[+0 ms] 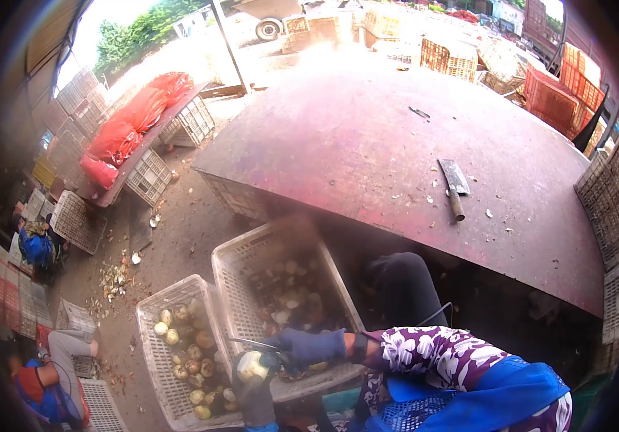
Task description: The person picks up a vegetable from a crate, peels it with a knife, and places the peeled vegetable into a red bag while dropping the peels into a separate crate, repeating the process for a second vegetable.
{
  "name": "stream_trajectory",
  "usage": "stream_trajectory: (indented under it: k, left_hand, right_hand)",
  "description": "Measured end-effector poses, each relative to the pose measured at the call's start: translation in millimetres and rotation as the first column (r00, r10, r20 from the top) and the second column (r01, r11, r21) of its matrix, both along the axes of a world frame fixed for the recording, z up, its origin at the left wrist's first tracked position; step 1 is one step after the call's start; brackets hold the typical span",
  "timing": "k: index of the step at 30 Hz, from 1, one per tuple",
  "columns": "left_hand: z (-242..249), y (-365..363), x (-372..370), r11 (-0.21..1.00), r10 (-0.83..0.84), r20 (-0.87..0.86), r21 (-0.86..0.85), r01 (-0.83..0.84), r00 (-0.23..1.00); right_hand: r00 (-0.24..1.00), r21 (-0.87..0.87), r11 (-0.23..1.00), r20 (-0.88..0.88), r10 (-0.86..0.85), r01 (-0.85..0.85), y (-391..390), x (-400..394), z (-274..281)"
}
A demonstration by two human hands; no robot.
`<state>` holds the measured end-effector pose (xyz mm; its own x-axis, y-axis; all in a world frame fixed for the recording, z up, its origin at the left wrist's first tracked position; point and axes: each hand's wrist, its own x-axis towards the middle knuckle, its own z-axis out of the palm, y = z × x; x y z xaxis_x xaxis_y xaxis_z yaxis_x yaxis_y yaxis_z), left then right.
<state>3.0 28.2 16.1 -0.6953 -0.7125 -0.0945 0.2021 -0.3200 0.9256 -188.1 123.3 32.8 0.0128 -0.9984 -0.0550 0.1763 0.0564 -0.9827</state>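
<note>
My left hand [255,398], in a dark glove, is wrapped round a pale, partly peeled onion [253,366]. Just above it, my right hand [313,346] in a blue-grey glove grips a knife [253,343], its thin blade pointing left over the onion. Its handle is hidden by the fingers. Left of my hands stands a crate [150,369] with several whitish and brown-skinned onions [194,367] in it. Beyond my hands is a larger crate [340,282] with a shaded heap of peelings and pale pieces.
A large reddish table [367,151] bears a cleaver [455,189] and scraps. Red sacks [133,122] lie on a board over crates at the left. Peelings [115,277] litter the floor. Two other people sit at the far left. Stacked crates [604,201] stand right.
</note>
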Motion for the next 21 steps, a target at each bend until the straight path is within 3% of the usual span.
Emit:
stream_trajectory:
  k: [1,3,5,10,11,13,15,17,19,21]
  left_hand:
    - [-2,0,1,0.982,0.016,0.122,-0.187,0.007,0.992]
    - [-4,0,3,0.985,0.014,0.111,-0.174,0.005,0.994]
    - [5,4,3,0.974,0.013,-0.157,0.226,0.023,0.988]
    - [3,8,5,0.988,0.037,-0.078,0.149,-0.025,0.996]
    - [6,10,4,0.989,0.035,-0.073,0.146,-0.024,0.997]
    - [1,10,8,0.988,0.061,0.136,-0.152,-0.040,0.989]
    - [-1,10,10,0.985,0.074,0.162,-0.167,-0.046,0.984]
    - [9,13,7,0.993,0.060,0.012,0.102,-0.061,0.998]
    - [12,13,8,0.981,0.051,-0.075,0.190,-0.036,0.996]
    - [10,12,9,0.979,0.056,-0.097,0.201,-0.036,0.994]
  right_hand:
    - [1.000,-0.017,1.000,-0.003,0.006,-0.006,-1,0,-1]
    - [0.998,0.062,0.998,0.065,0.014,-0.018,-2,2,-10]
    - [0.999,0.062,0.997,0.037,0.033,-0.035,-3,3,-11]
    - [0.979,-0.157,0.987,-0.205,-0.016,-0.017,-2,6,-9]
    - [0.972,-0.132,0.991,-0.235,-0.005,-0.027,-2,6,-6]
    - [0.955,-0.083,0.995,-0.296,0.021,-0.047,0,4,1]
    - [0.909,-0.141,0.989,-0.415,-0.025,-0.038,2,5,1]
    - [0.877,-0.141,0.989,-0.480,-0.028,-0.046,5,4,12]
    - [0.868,-0.083,0.994,-0.496,0.016,-0.066,7,2,27]
    - [0.907,-0.172,0.983,-0.421,-0.010,-0.069,6,3,15]
